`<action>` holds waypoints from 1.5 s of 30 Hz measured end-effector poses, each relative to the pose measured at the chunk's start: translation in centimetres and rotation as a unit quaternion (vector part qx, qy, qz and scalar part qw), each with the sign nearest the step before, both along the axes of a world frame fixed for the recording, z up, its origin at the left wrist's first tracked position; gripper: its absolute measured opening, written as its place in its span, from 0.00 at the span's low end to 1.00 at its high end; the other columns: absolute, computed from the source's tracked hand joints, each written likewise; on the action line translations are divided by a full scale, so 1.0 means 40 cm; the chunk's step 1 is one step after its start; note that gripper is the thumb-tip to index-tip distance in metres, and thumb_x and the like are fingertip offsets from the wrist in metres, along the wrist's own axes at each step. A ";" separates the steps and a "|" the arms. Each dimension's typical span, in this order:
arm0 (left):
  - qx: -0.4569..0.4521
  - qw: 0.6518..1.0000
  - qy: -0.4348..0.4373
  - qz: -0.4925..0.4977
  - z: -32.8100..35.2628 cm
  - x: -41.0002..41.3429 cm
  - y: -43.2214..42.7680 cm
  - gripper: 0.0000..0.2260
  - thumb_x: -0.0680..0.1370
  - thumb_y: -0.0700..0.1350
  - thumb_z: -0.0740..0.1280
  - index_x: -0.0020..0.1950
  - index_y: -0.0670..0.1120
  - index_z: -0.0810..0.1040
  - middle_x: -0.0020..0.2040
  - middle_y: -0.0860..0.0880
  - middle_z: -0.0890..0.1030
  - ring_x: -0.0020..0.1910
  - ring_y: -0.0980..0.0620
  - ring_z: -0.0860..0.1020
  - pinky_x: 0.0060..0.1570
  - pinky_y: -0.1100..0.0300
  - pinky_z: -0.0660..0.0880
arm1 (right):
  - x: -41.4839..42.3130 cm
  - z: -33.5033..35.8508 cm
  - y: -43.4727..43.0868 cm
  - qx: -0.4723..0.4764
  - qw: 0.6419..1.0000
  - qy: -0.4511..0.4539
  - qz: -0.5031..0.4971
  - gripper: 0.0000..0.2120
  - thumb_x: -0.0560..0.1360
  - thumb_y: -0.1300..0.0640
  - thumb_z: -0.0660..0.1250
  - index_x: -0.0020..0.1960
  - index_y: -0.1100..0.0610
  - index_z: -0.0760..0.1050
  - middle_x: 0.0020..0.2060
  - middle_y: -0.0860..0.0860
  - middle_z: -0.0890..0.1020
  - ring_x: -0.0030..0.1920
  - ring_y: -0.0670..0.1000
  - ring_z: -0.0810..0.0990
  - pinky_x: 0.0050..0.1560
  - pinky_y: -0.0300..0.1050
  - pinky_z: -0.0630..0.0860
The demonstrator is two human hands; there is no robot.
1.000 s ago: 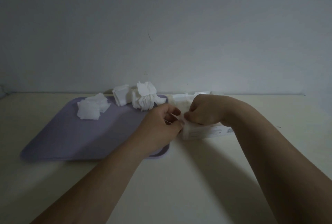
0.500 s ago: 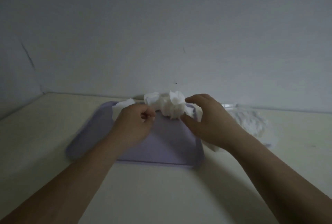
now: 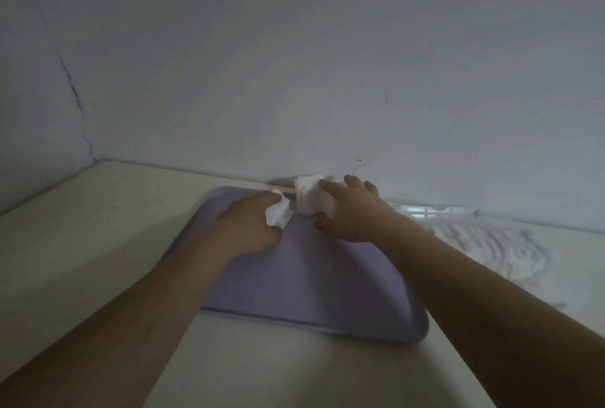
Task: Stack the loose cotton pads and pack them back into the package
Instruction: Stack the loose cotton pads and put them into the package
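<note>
Left hand over the far part of a flat lilac plastic tray, grip curled round a small crumpled clump of white cotton pads. Right hand just beside it at the tray's far edge, grip clamped on a squared white stack of cotton pads, fingers on top, thumb at the near side. Clump and stack nearly touching. Tray lies on a cream surface near a pale grey wall. Right of the tray, a blurred white ribbed bundle; cannot tell whether it is the package
</note>
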State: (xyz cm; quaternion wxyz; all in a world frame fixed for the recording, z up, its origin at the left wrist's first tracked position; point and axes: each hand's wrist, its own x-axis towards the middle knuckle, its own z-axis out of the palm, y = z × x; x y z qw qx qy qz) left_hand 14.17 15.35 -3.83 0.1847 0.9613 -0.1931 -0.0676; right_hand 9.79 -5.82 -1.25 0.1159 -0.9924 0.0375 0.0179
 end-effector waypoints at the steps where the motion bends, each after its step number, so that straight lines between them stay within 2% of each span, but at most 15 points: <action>1: -0.009 1.000 -0.001 -0.005 -0.001 -0.003 0.001 0.19 0.73 0.57 0.59 0.62 0.56 0.74 0.67 0.50 0.78 0.69 0.43 0.76 0.67 0.45 0.73 | 0.000 -0.007 0.004 -0.001 1.000 0.002 0.000 0.39 0.69 0.33 0.64 0.78 0.39 0.59 0.74 0.56 0.68 0.73 0.65 0.66 0.74 0.62 0.64; 4: -0.034 0.999 -0.007 -0.025 -0.032 -0.015 0.018 0.15 0.72 0.64 0.57 0.55 0.64 0.73 0.60 0.55 0.80 0.62 0.47 0.79 0.62 0.47 0.77 | -0.022 -0.016 0.014 0.002 1.000 -0.014 0.017 0.30 0.75 0.39 0.66 0.76 0.41 0.66 0.69 0.56 0.75 0.69 0.64 0.73 0.71 0.54 0.68; 6: -0.057 0.998 -0.011 -0.038 -0.004 -0.085 0.018 0.23 0.70 0.65 0.60 0.63 0.63 0.75 0.65 0.55 0.79 0.65 0.49 0.78 0.66 0.50 0.74 | -0.053 -0.024 0.014 0.002 0.999 -0.025 0.038 0.28 0.76 0.42 0.66 0.75 0.42 0.68 0.69 0.56 0.77 0.68 0.63 0.75 0.70 0.52 0.69; 10: -0.131 0.990 0.040 -0.027 0.019 -0.151 0.035 0.27 0.69 0.48 0.74 0.69 0.54 0.77 0.65 0.55 0.79 0.62 0.56 0.78 0.59 0.64 0.74 | -0.121 -0.051 -0.006 0.005 0.997 -0.037 0.071 0.32 0.72 0.38 0.61 0.76 0.39 0.65 0.68 0.54 0.76 0.68 0.63 0.75 0.71 0.54 0.69; 12: -0.147 0.989 0.033 -0.010 0.019 -0.166 0.058 0.33 0.66 0.48 0.73 0.72 0.55 0.75 0.66 0.55 0.79 0.64 0.54 0.79 0.63 0.59 0.76 | -0.154 -0.044 -0.022 0.007 0.995 -0.051 0.082 0.36 0.73 0.37 0.64 0.79 0.38 0.61 0.77 0.55 0.68 0.77 0.62 0.67 0.77 0.54 0.63; 14: -0.138 0.990 -0.012 0.007 0.011 -0.176 0.073 0.30 0.69 0.45 0.75 0.72 0.52 0.76 0.66 0.51 0.79 0.62 0.50 0.80 0.63 0.54 0.76 | -0.198 -0.023 -0.019 0.004 0.995 -0.060 0.078 0.39 0.75 0.37 0.69 0.81 0.36 0.54 0.83 0.52 0.56 0.82 0.59 0.53 0.80 0.57 0.55; 16: -0.142 0.988 -0.049 0.022 0.008 -0.195 0.073 0.26 0.71 0.43 0.78 0.69 0.51 0.78 0.62 0.50 0.79 0.57 0.48 0.80 0.57 0.55 0.76 | -0.238 -0.012 -0.006 0.003 0.991 -0.108 0.080 0.38 0.76 0.39 0.70 0.81 0.38 0.55 0.83 0.49 0.54 0.83 0.57 0.50 0.80 0.58 0.54; 18: -0.154 0.985 -0.073 0.024 0.007 -0.211 0.071 0.26 0.70 0.43 0.79 0.67 0.50 0.79 0.56 0.50 0.78 0.51 0.49 0.79 0.50 0.59 0.73 | -0.277 -0.018 0.017 0.061 0.971 -0.211 0.095 0.31 0.77 0.46 0.71 0.78 0.44 0.66 0.79 0.51 0.66 0.80 0.57 0.61 0.78 0.52 0.60; 21: -0.202 0.977 -0.063 0.026 0.017 -0.228 0.080 0.16 0.71 0.42 0.78 0.57 0.48 0.83 0.50 0.50 0.83 0.45 0.51 0.81 0.44 0.61 0.75 | -0.319 -0.050 0.045 0.184 0.917 -0.337 0.110 0.17 0.74 0.56 0.73 0.63 0.52 0.81 0.60 0.49 0.83 0.61 0.49 0.79 0.64 0.40 0.73; 25: -0.280 0.960 -0.012 0.015 0.041 -0.255 0.071 0.07 0.72 0.37 0.76 0.45 0.46 0.81 0.35 0.55 0.81 0.29 0.63 0.74 0.30 0.71 0.68 | -0.345 -0.059 0.071 0.338 0.917 -0.203 0.059 0.20 0.73 0.56 0.76 0.64 0.45 0.78 0.56 0.37 0.82 0.55 0.40 0.81 0.57 0.40 0.79; 27: -0.330 0.941 0.060 -0.039 0.047 -0.275 0.051 0.11 0.73 0.32 0.75 0.49 0.47 0.82 0.38 0.58 0.84 0.34 0.65 0.77 0.37 0.71 0.73 | -0.337 -0.068 0.069 0.372 0.913 -0.148 0.076 0.27 0.71 0.56 0.79 0.66 0.41 0.74 0.57 0.33 0.80 0.57 0.38 0.80 0.57 0.44 0.81; 30: -0.393 0.910 0.118 -0.065 0.015 -0.283 0.013 0.20 0.70 0.34 0.79 0.58 0.49 0.82 0.55 0.49 0.87 0.52 0.54 0.85 0.55 0.56 0.82 | -0.325 -0.076 0.054 0.367 0.916 -0.138 0.086 0.24 0.71 0.57 0.79 0.58 0.35 0.75 0.49 0.31 0.84 0.54 0.39 0.84 0.57 0.45 0.82; 33: -0.420 0.897 0.128 -0.057 -0.011 -0.273 -0.010 0.26 0.67 0.40 0.80 0.63 0.50 0.81 0.58 0.48 0.86 0.59 0.49 0.85 0.62 0.49 0.80 | -0.312 -0.095 0.026 0.365 0.916 -0.156 0.066 0.15 0.73 0.60 0.77 0.55 0.45 0.81 0.47 0.41 0.87 0.49 0.41 0.86 0.57 0.49 0.82; 39: -0.424 0.891 0.159 -0.029 -0.043 -0.259 -0.018 0.16 0.73 0.36 0.78 0.58 0.47 0.84 0.53 0.48 0.88 0.56 0.47 0.86 0.63 0.48 0.80 | -0.303 -0.130 0.002 0.417 0.891 -0.169 0.064 0.20 0.76 0.66 0.72 0.65 0.51 0.78 0.55 0.44 0.86 0.57 0.41 0.84 0.62 0.39 0.79; 45: -0.397 0.910 0.115 -0.032 -0.060 -0.259 -0.030 0.14 0.70 0.48 0.79 0.54 0.46 0.85 0.50 0.39 0.85 0.46 0.45 0.83 0.55 0.46 0.79 | -0.306 -0.146 0.012 0.394 0.891 -0.215 0.069 0.25 0.77 0.67 0.70 0.70 0.47 0.75 0.61 0.43 0.83 0.61 0.39 0.80 0.62 0.31 0.74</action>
